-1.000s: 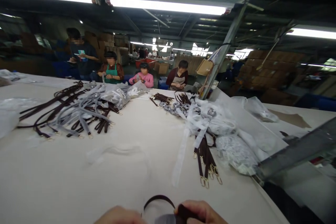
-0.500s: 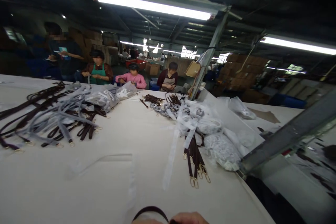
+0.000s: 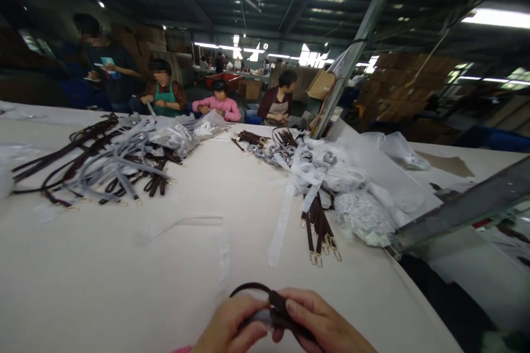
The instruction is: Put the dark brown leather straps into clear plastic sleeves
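At the near edge of the view, a dark brown strap (image 3: 276, 303) is bent into a loop between my two hands. My left hand (image 3: 229, 322) is closed on its left part, thumb and forefinger pinching by a greyish-clear strip that looks like wrapping. The fingers of my right hand (image 3: 321, 320) close round a doubled, wider section of the same strap. Just ahead on the table lies a bundle of brown straps with gold clasps (image 3: 318, 231). A thin clear plastic sleeve (image 3: 223, 253) lies flat to the left of it.
Brown and grey-wrapped straps (image 3: 120, 162) are heaped at left on the white table (image 3: 124, 265). Plastic bags (image 3: 360, 215) pile up at right beside a slanted metal post (image 3: 464, 204). Several people, one in a pink top (image 3: 219, 103), are along the far edge.
The view has tipped down, so the table contents sit higher in the picture. Both hands and the strap, earlier mostly cut off at the bottom, now show more fully.
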### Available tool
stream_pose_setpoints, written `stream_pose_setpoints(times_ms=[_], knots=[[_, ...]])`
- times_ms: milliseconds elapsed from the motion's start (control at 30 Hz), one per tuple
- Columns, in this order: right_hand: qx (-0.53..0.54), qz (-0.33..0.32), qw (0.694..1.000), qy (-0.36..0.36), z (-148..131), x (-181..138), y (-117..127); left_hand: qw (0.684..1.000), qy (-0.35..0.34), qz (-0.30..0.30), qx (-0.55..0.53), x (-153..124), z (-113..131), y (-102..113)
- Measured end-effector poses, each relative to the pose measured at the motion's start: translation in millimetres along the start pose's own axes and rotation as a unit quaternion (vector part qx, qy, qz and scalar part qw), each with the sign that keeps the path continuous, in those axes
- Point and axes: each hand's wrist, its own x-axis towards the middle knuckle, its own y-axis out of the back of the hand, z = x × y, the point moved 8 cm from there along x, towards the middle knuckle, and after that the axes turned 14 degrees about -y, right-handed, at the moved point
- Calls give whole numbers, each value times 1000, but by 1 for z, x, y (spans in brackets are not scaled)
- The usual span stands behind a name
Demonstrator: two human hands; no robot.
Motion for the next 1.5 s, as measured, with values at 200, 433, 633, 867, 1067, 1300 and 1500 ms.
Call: stream_pose_setpoints(times_ms=[200,433,633,867,1067,1300,1500], knots=[[8,23,999,-44,14,5,4,999,30,24,-26,-3,-2,0],[-53,56,997,-32,9,5,4,990,80,99,-54,-20,-26,2],[-78,68,994,-25,8,5,7,971,140,134,-140,-26,-41,-4],[-71,83,990,-84,10,4,8,969,134,135,-156,-24,-46,-7],[-101,63,987,-106,7,2,7,976,130,132,-119,-22,-44,-4],[-148,50,984,-91,12,7,9,986,123,95,-52,-21,-33,-4],[-125,72,986,-87,7,8,8,983,150,93,-52,-27,-38,-5]])
